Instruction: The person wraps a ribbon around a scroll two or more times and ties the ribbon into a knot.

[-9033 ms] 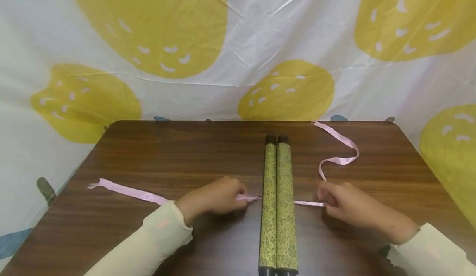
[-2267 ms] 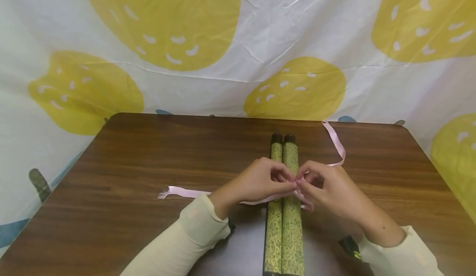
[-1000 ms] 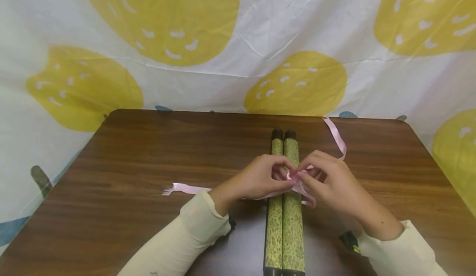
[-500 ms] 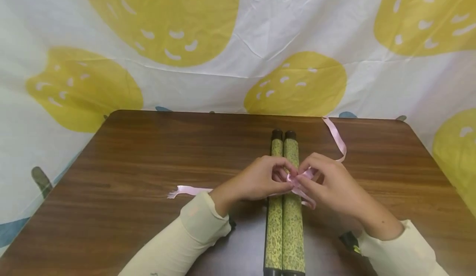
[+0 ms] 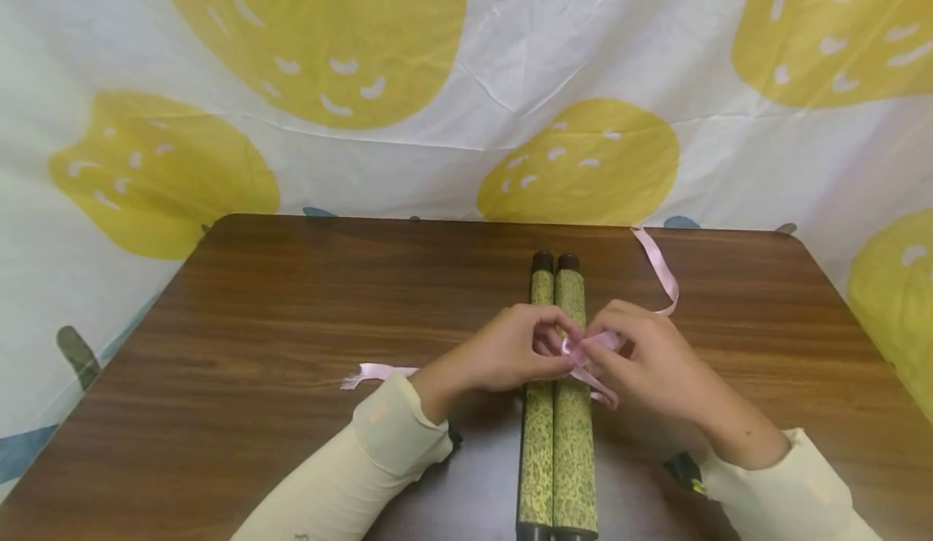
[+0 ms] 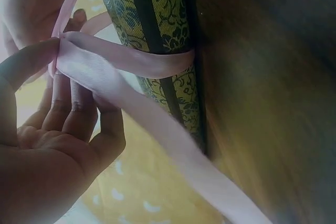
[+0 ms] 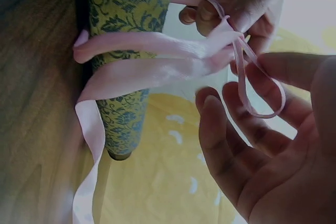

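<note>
A scroll rolled from both ends (image 5: 575, 464), in green-gold brocade with black end knobs, lies lengthwise on the table. Around its middle runs a pink satin ribbon (image 7: 142, 72), gathered above the rolls. My left hand (image 5: 510, 351) pinches the gathered ribbon between thumb and fingertips. Close against it, my right hand (image 5: 645, 355) pinches the ribbon too, and in the right wrist view a narrow loop hangs by its thumb and fingers. One frayed ribbon tail (image 5: 379, 372) trails left from under the left wrist; another tail (image 5: 660, 270) reaches the table's back edge.
The brown wood-grain table (image 5: 291, 298) has rounded far corners. Behind it hangs a white cloth (image 5: 408, 164) printed with yellow fruit. Pale sleeves (image 5: 397, 419) cover both forearms, with dark straps showing at the wrists.
Hands once apart on either side of the scroll have come together above it, bringing the ribbon up around the rolls. Lately the left tail has slid rightward, shortening, while the hands barely shift.
</note>
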### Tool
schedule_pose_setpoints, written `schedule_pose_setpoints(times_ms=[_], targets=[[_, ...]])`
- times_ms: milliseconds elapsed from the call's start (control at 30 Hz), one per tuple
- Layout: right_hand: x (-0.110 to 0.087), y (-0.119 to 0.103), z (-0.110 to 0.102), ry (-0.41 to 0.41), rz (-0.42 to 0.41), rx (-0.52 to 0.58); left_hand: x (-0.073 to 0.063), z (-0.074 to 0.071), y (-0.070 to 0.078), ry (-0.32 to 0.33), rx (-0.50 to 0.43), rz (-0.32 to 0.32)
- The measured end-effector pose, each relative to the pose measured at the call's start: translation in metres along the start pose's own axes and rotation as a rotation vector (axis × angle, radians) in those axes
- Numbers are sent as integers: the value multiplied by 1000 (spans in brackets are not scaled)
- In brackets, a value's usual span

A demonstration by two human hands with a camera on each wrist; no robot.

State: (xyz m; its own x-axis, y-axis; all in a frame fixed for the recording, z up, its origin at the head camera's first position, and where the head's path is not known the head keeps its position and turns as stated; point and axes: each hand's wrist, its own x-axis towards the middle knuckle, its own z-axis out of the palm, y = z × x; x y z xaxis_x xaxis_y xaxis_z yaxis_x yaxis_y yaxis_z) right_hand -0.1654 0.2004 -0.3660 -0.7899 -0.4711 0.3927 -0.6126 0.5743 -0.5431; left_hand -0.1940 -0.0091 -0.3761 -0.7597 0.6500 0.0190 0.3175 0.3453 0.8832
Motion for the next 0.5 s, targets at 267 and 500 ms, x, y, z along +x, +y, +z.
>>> schedule_pose_setpoints(times_ms=[267,500], targets=[[1,-5,-7,61,124,-48,0,0,0,5,3,3],[-1,0,1,-63,66,-18,1,0,-2,-17,12,-2]])
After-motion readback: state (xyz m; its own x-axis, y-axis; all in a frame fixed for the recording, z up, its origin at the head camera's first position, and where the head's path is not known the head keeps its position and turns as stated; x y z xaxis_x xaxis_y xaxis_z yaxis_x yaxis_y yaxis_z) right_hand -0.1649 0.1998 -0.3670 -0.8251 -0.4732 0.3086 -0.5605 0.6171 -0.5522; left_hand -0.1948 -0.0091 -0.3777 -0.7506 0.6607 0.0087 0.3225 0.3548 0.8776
